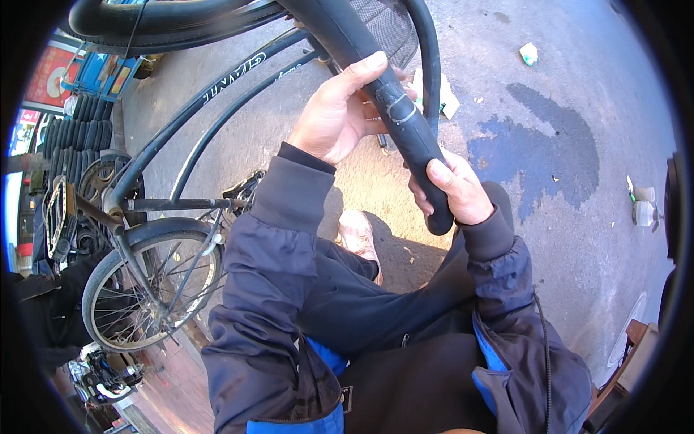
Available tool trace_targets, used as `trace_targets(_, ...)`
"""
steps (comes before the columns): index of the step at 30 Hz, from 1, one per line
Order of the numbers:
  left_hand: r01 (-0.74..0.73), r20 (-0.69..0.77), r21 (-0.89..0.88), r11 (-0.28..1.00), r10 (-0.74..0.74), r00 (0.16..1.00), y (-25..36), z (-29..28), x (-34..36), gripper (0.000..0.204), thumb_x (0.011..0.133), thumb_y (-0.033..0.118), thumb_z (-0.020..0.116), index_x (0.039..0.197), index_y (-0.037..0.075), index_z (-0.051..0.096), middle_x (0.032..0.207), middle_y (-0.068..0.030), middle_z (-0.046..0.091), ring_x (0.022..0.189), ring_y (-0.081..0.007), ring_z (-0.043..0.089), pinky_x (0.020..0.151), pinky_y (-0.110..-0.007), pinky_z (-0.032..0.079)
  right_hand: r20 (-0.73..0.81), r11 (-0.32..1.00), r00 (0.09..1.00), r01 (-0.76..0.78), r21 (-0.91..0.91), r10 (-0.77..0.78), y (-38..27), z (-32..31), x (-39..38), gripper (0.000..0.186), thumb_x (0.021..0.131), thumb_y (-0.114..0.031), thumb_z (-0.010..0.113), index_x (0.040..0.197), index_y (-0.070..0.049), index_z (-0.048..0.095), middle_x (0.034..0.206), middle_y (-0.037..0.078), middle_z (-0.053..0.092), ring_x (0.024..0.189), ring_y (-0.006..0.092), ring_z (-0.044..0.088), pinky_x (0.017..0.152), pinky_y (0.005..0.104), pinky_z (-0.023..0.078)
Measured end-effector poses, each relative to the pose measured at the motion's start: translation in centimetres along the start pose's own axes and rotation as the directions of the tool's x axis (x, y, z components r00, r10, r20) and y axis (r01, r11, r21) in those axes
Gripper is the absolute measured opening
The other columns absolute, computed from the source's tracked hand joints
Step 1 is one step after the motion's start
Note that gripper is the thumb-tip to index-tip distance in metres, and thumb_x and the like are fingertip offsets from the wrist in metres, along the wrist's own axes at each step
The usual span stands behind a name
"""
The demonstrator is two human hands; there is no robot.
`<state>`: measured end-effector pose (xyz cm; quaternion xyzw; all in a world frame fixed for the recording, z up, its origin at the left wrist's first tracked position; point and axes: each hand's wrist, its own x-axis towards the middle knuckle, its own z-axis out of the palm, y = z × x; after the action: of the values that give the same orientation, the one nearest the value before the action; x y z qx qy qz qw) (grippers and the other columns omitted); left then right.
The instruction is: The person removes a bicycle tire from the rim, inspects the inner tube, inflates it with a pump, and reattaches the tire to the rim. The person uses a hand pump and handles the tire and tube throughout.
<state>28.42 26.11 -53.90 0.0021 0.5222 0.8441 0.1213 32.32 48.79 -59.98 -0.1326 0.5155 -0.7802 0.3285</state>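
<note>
Pavement [564,253] beneath tube [417,141], top unseen

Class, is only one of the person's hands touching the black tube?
No: the left hand holds the black tube, and the right hand grips it farther down the picture.

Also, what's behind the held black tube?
Grey mesh and pavement show beyond the tube; the left hand and right hand curl partly behind it. Whatever it directly covers is hidden.
</note>
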Motion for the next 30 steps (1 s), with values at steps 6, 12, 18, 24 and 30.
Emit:
trace_targets(6,0.018,-0.113,0.094,0.995,-0.008,0.994,-0.9,-0.4,1.0,0.036,0.099,0.044,0.066,0.113,0.011,0.06,0.1,-0.0073,0.066,0.099,-0.022,0.069,0.086,-0.046,0.059,0.002,0.999,1.0,-0.021,0.028,0.021,0.7,-0.3,0.1,0.059,0.094,-0.055,0.068,0.118,-0.002,0.056,0.077,0.006,0.06,0.058,0.0112,0.056,0.056,0.0249,0.045)
trace_targets(12,0.104,-0.184,0.163,0.981,-0.074,0.98,-1.5,-0.9,0.8,0.039,0.097,0.044,0.07,0.113,0.009,0.062,0.095,-0.0054,0.064,0.088,-0.0207,0.071,0.079,-0.043,0.06,0.04,0.997,0.999,-0.032,0.067,0.029,2.3,-0.7,0.2,0.053,0.097,-0.048,0.069,0.12,-0.003,0.054,0.08,0.005,0.06,0.063,0.0108,0.055,0.061,0.0253,0.044)
trace_targets(18,0.123,-0.236,0.207,0.971,-0.073,0.969,-1.7,-1.3,0.2,0.04,0.095,0.045,0.072,0.109,0.008,0.065,0.092,-0.0063,0.064,0.08,-0.0208,0.071,0.074,-0.04,0.063,0.094,0.998,0.995,-0.041,0.053,0.036,3.3,-0.9,0.8,0.054,0.094,-0.039,0.075,0.128,-0.002,0.055,0.081,0.004,0.06,0.065,0.0108,0.056,0.064,0.0255,0.045)
trace_targets(24,0.146,-0.257,0.18,0.973,-0.097,0.961,-1.8,-1.5,0.0,0.04,0.095,0.044,0.072,0.108,0.007,0.065,0.092,-0.0076,0.065,0.078,-0.0212,0.071,0.072,-0.04,0.063,0.036,0.993,0.993,-0.117,0.023,0.116,3.3,-0.9,0.8,0.066,0.082,-0.021,0.088,0.136,-0.001,0.055,0.089,0.001,0.06,0.072,0.0099,0.058,0.068,0.0264,0.048)
trace_targets(30,0.143,-0.253,0.155,0.978,-0.1,0.962,-1.9,-1.7,-0.2,0.039,0.096,0.044,0.071,0.109,0.007,0.064,0.093,-0.0085,0.065,0.08,-0.0223,0.071,0.074,-0.041,0.063,-0.026,0.987,0.999,-0.045,-0.154,0.041,2.8,-0.1,0.7,0.06,0.075,-0.015,0.092,0.124,-0.003,0.06,0.089,-0.002,0.061,0.079,0.0074,0.059,0.072,0.0256,0.049)
